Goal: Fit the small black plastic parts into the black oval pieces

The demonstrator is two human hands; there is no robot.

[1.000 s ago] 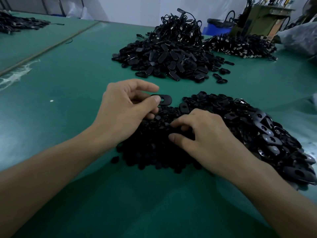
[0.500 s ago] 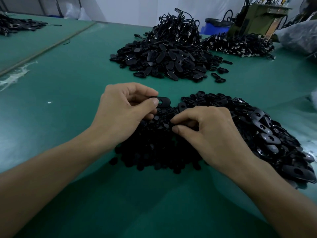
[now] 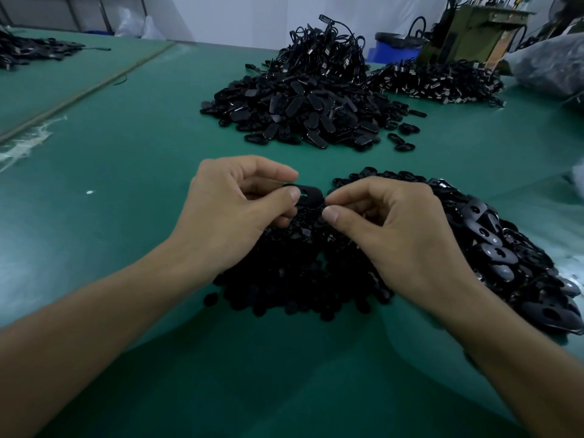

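A person's left hand (image 3: 234, 213) pinches a flat black oval plastic piece (image 3: 308, 195) with a slot in it between curled thumb and forefinger, holding it just above the near middle of the green-matted worktop (image 3: 126, 184). The right hand (image 3: 401, 235) closes its curled thumb and forefinger on a small black plastic part (image 3: 323, 206) at the piece's right end. The part barely shows against the dark behind it. Both wrists hover over a low heap of small black plastic parts (image 3: 294, 279) that spreads toward the near edge. Touching that heap on the right is a broad mound of slotted black oval pieces (image 3: 493, 248), which crowds the worktop's right edge. Farther back, well apart from the hands, sits a tall pile of black oval pieces (image 3: 303, 112) with strays around its foot. It is topped by a tangle of black cords (image 3: 325, 49), and a flatter black heap (image 3: 442, 80) lies beside it to the right. Beyond the far edge stand a blue bin (image 3: 395, 49) and an olive-green machine (image 3: 474, 30), with a clear plastic bag (image 3: 550, 64) at the far right corner. Bare green mat runs along the left side and between the near and far piles. A second green table (image 3: 38, 86) lies past the left edge.
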